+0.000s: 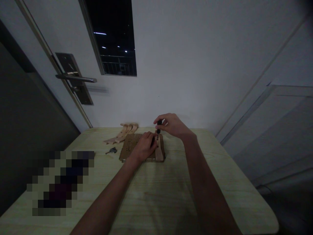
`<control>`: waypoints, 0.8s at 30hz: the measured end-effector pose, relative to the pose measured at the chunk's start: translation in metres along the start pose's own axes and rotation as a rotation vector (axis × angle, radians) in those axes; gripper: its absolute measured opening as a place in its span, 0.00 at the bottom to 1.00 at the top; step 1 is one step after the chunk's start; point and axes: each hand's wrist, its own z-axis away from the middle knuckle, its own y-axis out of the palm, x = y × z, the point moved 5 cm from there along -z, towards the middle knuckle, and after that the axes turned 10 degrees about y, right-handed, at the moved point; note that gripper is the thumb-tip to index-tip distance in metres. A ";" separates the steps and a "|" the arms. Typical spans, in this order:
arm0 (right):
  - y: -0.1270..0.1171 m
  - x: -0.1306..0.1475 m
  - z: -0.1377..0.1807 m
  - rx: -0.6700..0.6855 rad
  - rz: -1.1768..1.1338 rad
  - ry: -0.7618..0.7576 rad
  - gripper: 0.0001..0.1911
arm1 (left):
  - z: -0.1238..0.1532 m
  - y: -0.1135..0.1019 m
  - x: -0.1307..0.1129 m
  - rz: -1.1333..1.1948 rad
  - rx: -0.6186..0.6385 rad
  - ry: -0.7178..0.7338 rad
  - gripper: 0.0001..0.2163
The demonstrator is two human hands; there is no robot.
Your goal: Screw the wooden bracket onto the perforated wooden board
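My right hand (172,124) pinches the black handle of a screwdriver (159,123), held upright with its shaft pointing down. Its tip meets the upper part of a pale wooden piece (159,154). My left hand (144,147) lies low over a brown cardboard slab (128,146), its fingers curled against the wooden piece beside the screwdriver's shaft. Small holes dot the cardboard's left side. Whether a screw sits under the tip is too small to make out.
Several curved wooden pieces (127,130) lie behind the cardboard at the left. A small dark pile, perhaps screws (112,150), is on the table (156,192). A pixelated patch covers the table's left side. A white door with a handle (78,78) stands behind.
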 end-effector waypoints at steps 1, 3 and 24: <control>0.000 -0.001 0.001 0.001 0.001 0.007 0.09 | 0.000 0.000 0.000 -0.001 -0.003 0.004 0.09; -0.001 -0.002 0.002 0.005 0.007 0.023 0.12 | 0.000 0.000 0.000 -0.007 -0.005 0.012 0.09; -0.005 -0.001 -0.001 -0.066 0.025 -0.028 0.04 | 0.000 0.001 0.001 -0.005 0.003 0.010 0.10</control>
